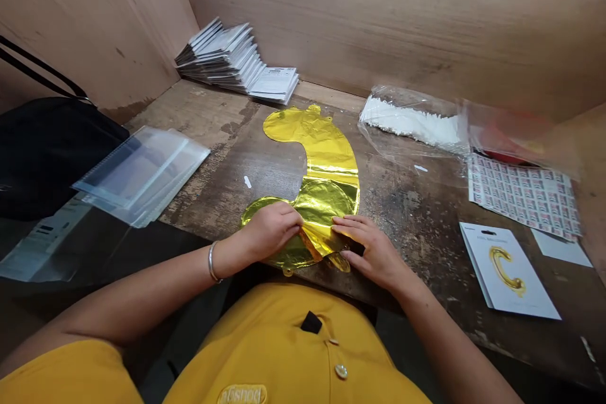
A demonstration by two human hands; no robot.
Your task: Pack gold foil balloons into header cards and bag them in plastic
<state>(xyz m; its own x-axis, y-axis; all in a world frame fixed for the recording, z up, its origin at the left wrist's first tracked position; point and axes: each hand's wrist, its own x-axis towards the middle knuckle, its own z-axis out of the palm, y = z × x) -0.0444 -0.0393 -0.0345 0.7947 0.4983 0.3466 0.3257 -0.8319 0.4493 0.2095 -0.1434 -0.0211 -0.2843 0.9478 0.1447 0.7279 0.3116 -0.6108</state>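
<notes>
A flat gold foil balloon (331, 145), curved like a letter C, lies on the dark wooden table with its near end folded and creased. My left hand (274, 228), with a metal bangle at the wrist, pinches the foil near the fold. At the balloon's right edge, the fingers and thumb of my right hand (367, 249) close on the folded foil. To the right lies a white card (511, 274) printed with a gold C balloon.
Stacked white packets (222, 57) lean at the back left. Clear plastic sleeves (142, 170) and a black bag (52, 151) lie left. A bag of white sticks (411, 123), a sticker sheet (523, 192) and a red item (514, 132) in plastic are right.
</notes>
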